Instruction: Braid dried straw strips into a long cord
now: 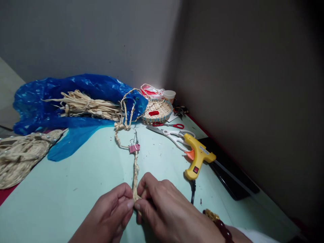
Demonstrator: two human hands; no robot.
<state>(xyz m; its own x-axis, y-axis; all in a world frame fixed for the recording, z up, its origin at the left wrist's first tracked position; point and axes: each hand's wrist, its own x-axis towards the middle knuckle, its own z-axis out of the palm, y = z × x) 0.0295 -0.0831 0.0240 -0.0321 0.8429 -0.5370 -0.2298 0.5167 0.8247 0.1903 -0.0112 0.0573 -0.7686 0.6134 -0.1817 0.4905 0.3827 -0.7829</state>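
A pale braided cord (136,168) of dried plant fibre runs toward me along the table, its near end pinched between both hands. My left hand (111,211) grips it from the left with thumb and fingers together. From the right, my right hand (162,206) pinches the same spot, thumb against the strands. Farther up, a pink binder clip (134,148) clamps the cord, with a thin metal hook or wire beyond it. Past the clip, the finished-looking braid curls back in loops toward the blue bag. The strand ends under my fingers are mostly hidden.
A blue plastic bag (83,81) holds a bundle of dried strips (91,107). At right lie a yellow glue gun (198,157), white-handled scissors (174,137) and a black flat object (235,182). Behind are a woven basket (164,109) and paper cup (169,95); a woven piece (27,152) lies left.
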